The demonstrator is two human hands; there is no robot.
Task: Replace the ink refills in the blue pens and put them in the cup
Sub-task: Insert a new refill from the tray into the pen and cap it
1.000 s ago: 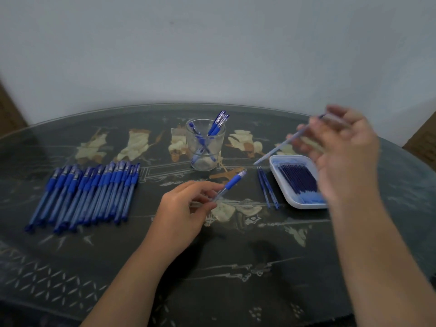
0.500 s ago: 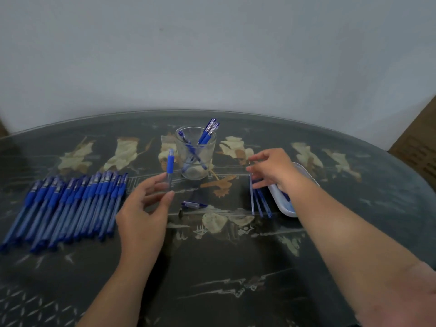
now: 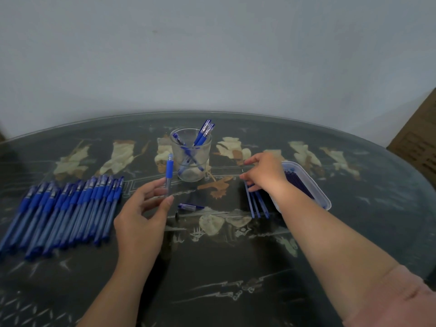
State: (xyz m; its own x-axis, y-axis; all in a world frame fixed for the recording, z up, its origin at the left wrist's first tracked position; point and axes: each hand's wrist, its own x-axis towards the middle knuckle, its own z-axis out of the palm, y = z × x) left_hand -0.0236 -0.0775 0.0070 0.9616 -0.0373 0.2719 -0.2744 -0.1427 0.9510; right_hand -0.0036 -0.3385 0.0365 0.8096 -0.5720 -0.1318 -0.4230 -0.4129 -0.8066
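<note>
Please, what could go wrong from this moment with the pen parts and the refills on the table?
1. The small tip piece and the cap lie loose beside the left hand, which holds the pen barrel; a brush might send them rolling.
2. The loose refills at the right hand lie right beside the tray of refills; the two lots could get mixed.

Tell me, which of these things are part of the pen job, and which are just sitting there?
In the job: left hand holding a pen barrel; right hand by the loose refills; cup; row of pens; refill tray; pen cap.
Lying about: brown box at the right edge.
</note>
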